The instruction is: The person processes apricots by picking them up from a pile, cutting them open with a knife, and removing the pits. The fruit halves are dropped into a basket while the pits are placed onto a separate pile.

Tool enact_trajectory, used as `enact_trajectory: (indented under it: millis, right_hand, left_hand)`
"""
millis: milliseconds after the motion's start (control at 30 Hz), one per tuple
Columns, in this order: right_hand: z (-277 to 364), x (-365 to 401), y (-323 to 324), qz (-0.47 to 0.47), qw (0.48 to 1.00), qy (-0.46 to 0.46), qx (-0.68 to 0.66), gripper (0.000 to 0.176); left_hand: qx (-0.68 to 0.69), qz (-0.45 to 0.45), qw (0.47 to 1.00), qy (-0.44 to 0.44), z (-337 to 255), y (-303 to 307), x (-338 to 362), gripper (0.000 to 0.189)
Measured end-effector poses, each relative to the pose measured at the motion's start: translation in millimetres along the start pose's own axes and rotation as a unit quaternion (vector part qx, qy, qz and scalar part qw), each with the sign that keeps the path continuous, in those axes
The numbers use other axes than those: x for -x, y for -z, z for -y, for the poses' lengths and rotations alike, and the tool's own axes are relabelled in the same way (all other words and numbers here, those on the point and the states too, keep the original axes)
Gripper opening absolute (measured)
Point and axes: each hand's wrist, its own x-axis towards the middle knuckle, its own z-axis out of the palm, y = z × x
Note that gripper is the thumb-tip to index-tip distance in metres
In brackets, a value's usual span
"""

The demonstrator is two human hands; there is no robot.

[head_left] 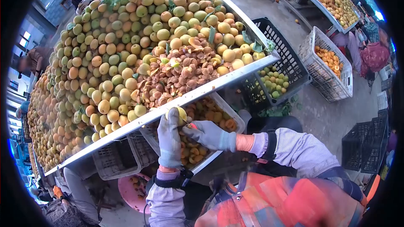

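My left hand point(169, 138), in a grey glove, grips a yellow-green apricot point(182, 117) just outside the metal table edge. My right hand point(210, 135), gloved too, is closed around a small knife with a red handle point(192, 126), its tip end right at the fruit; the blade is mostly hidden. Below both hands, a white crate point(235, 115) holds cut apricot halves point(191, 153). A heap of brown apricot pits point(181, 75) lies on the table just past the edge, among piled whole apricots point(109, 59).
The table's raised metal rim point(210, 85) runs diagonally before me. A black crate with green fruit point(273, 82) stands right, near a white crate of apricot halves point(326, 63). Beneath the table are a grey crate point(111, 159) and pink basin point(134, 189). Other people work around the tables.
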Motion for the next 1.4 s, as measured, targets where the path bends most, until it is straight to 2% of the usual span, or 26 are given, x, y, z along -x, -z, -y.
enact_trajectory:
  millis: [33, 67, 133, 167, 233, 267, 333, 367, 400, 433, 467, 533, 600, 667, 733, 767, 800, 867, 933, 1000, 1067, 1133, 1233, 1300, 1333, 1400]
  right_hand:
    - [4.9, 1.1, 0.6, 0.039, 0.993, -0.097, -0.05, 0.043]
    - [12.6, 3.7, 3.8, 0.041, 0.994, -0.094, -0.047, 0.043]
    - [49.2, 9.9, 10.8, 0.085, 0.961, -0.243, -0.1, 0.041]
    - [50.6, 11.0, 10.6, 0.085, 0.962, -0.239, -0.097, 0.041]
    - [50.0, 17.0, 6.1, 0.079, 0.971, -0.154, -0.162, 0.038]
    - [42.1, 15.4, 3.6, 0.079, 0.973, -0.15, -0.159, 0.038]
    - [27.7, 8.2, -0.6, 0.005, 0.996, 0.014, -0.086, 0.019]
    - [23.2, 9.7, 5.8, -0.007, 0.982, 0.102, -0.159, 0.017]
    - [65.3, 22.2, 14.8, -0.05, 0.969, -0.015, -0.241, 0.028]
    - [74.8, 17.0, 28.2, -0.058, 0.979, -0.061, -0.185, 0.035]
    - [79.4, 12.5, 37.1, -0.07, 0.983, -0.107, -0.133, 0.042]
    - [65.9, 1.7, 38.2, -0.077, 0.986, 0.014, -0.146, 0.05]
    - [62.2, -1.0, 32.0, -0.087, 0.98, 0.037, -0.172, 0.047]
    - [54.7, -7.7, 24.6, -0.106, 0.985, 0.056, -0.122, 0.047]
    - [43.7, -19.4, 16.7, -0.151, 0.987, 0.05, -0.005, 0.035]
    - [33.1, -22.9, 10.3, -0.158, 0.977, 0.146, -0.005, 0.033]
    - [36.5, -23.9, 6.4, -0.16, 0.976, 0.146, -0.008, 0.033]
    - [47.2, -22.1, -0.4, -0.156, 0.979, 0.051, -0.123, 0.032]
    - [53.0, -21.4, -3.4, -0.163, 0.98, 0.036, -0.105, 0.028]
    - [53.0, -21.7, -8.4, -0.205, 0.974, 0.082, 0.057, 0.025]
    - [53.7, -28.3, -15.7, -0.246, 0.962, 0.117, 0.017, 0.026]
    - [56.0, -31.9, -17.5, -0.268, 0.958, 0.099, -0.004, 0.031]
    - [51.2, -38.1, -20.6, -0.289, 0.948, 0.126, 0.045, 0.036]
    - [53.2, -39.4, -21.7, -0.287, 0.943, 0.141, 0.089, 0.039]
    - [52.1, -39.3, -22.2, -0.286, 0.944, 0.135, 0.089, 0.039]
    - [50.3, -40.5, -21.3, -0.273, 0.942, 0.153, 0.124, 0.039]
  left_hand:
    - [-0.022, -0.011, 1.0, -0.003, 2.6, 1.6, -0.2, 0.044]
    - [-0.02, -0.013, 1.0, -0.006, 2.5, 2.3, -0.1, 0.044]
    - [-0.002, -0.035, 0.999, 0.029, -1.0, 2.3, -1.2, 0.043]
    - [-0.014, -0.031, 0.999, -0.01, -0.1, 2.1, -0.6, 0.042]
    - [-0.021, -0.014, 0.999, -0.021, -7.5, 2.9, 2.9, 0.043]
    - [-0.03, 0.004, 0.999, -0.026, -10.1, 3.6, 4.2, 0.044]
    - [-0.006, -0.037, 0.998, -0.047, -6.2, 6.4, -3.6, 0.045]
    - [0.075, -0.057, 0.995, -0.035, -7.6, 10.9, -0.1, 0.045]
    - [0.155, -0.077, 0.985, -0.024, -17.4, 11.2, 3.6, 0.046]
    - [0.112, -0.063, 0.988, -0.088, -21.9, 9.4, 5.4, 0.049]
    - [0.108, -0.061, 0.989, -0.086, -25.5, 4.9, 9.4, 0.049]
    - [-0.037, -0.04, 0.99, -0.132, -26.5, -9.4, 17.0, 0.052]
    - [-0.06, -0.023, 0.984, -0.169, -21.8, -15.8, 17.1, 0.052]
    - [-0.19, -0.042, 0.93, -0.311, -17.0, -19.5, 15.6, 0.057]
    - [-0.215, -0.021, 0.933, -0.287, -18.3, -18.2, 16.4, 0.059]
    - [-0.248, -0.035, 0.919, -0.303, -16.5, -17.8, 14.7, 0.059]
    - [-0.281, -0.049, 0.904, -0.319, -14.8, -17.2, 13.0, 0.058]
    - [-0.292, -0.075, 0.892, -0.338, -13.7, -18.2, 11.0, 0.057]
    - [-0.277, -0.129, 0.879, -0.366, -15.3, -20.3, 10.6, 0.054]
    - [-0.281, -0.125, 0.891, -0.333, -13.1, -20.7, 14.1, 0.05]
    - [-0.185, -0.127, 0.941, -0.254, -15.0, -23.0, 14.1, 0.047]
    - [-0.207, -0.094, 0.95, -0.215, -6.2, -10.5, 15.1, 0.041]
    - [-0.284, -0.105, 0.92, -0.25, 28.2, 2.0, 10.1, 0.043]
    - [-0.418, -0.17, 0.836, -0.313, 48.4, 11.7, 5.8, 0.047]
    - [-0.419, -0.169, 0.838, -0.307, 54.5, 18.1, 6.3, 0.047]
    - [-0.326, -0.096, 0.91, -0.239, 49.7, 18.7, 1.6, 0.056]
